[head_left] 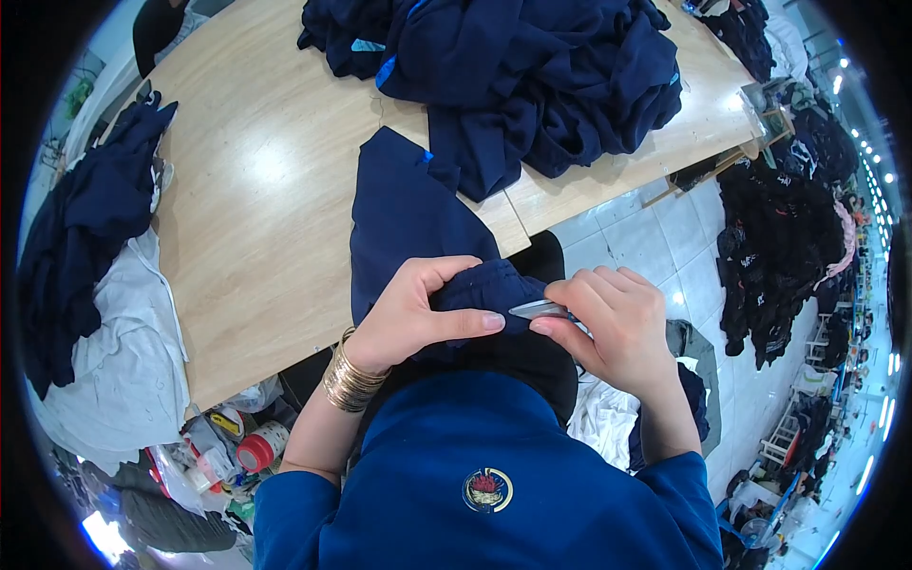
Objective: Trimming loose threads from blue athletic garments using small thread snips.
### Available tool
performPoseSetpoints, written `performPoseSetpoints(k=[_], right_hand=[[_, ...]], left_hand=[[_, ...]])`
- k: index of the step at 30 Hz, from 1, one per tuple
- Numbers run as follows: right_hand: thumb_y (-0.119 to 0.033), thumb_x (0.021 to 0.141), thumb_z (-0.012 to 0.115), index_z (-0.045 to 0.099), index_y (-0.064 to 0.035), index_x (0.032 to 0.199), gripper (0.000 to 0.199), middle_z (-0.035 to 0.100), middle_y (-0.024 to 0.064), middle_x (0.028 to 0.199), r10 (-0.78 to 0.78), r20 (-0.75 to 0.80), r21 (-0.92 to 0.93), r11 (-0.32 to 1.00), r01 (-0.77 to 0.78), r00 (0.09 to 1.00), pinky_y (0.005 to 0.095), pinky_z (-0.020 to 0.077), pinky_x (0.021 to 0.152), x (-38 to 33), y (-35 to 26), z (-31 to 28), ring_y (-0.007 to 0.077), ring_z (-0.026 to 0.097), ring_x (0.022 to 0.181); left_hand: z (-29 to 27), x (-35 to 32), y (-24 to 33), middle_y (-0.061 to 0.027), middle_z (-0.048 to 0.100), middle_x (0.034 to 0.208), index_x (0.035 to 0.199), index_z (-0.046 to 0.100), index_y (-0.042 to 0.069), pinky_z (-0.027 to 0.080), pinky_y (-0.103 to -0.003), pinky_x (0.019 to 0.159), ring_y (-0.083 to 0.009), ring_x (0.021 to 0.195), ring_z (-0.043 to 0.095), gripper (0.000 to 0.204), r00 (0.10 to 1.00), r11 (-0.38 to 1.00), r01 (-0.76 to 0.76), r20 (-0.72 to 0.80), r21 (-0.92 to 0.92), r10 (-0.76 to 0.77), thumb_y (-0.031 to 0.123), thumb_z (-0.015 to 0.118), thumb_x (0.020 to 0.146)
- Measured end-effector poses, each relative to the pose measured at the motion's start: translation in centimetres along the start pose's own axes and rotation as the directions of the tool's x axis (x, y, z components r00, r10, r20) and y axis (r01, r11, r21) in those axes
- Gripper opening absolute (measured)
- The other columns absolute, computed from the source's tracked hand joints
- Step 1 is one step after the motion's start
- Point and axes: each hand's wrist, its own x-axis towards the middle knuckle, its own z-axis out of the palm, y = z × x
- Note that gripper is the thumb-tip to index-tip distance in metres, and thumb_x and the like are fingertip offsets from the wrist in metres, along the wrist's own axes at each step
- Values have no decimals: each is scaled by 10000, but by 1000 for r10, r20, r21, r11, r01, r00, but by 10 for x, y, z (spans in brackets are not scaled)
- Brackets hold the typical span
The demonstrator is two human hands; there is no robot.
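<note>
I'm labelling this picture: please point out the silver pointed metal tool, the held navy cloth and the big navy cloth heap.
Silver pointed metal tool (539, 309): head view, on its blade.
Held navy cloth (415, 220): head view, on its smooth flat part.
Big navy cloth heap (546, 81): head view, amid its folds.

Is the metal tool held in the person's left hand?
No: the right hand holds the metal tool, while the left hand grips the navy cloth.
</note>
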Motion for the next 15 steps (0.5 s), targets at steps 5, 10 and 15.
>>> performPoseSetpoints(k=[5,10,15], right_hand=[[-289,743,673,579,-101,782,214,527,-1,649,41,-59,72,997,-37,997,273,381,498,1,2,0,151,529,570],[-284,749,672,578,-94,805,219,537,9,659,-5,-44,25,1000,6,999,268,388,506,3,5,-1,154,534,573],[-268,761,672,577,-67,955,295,490,19,637,334,-29,515,813,-272,942,238,367,524,5,17,8,115,493,575]], left_hand=[[0,0,1,-42,653,851,961,639,21,471,-212,700,-86,736,584,320,1000,1000,-2,-16,-24,2,190,745,711],[-3,1,1,-40,652,855,962,637,18,471,-214,703,-84,742,583,318,1000,1000,-2,3,1,2,178,745,709],[-5,-4,4,-38,650,858,958,631,10,473,-220,708,-87,746,582,313,1000,1000,4,1,8,-4,165,741,709]])
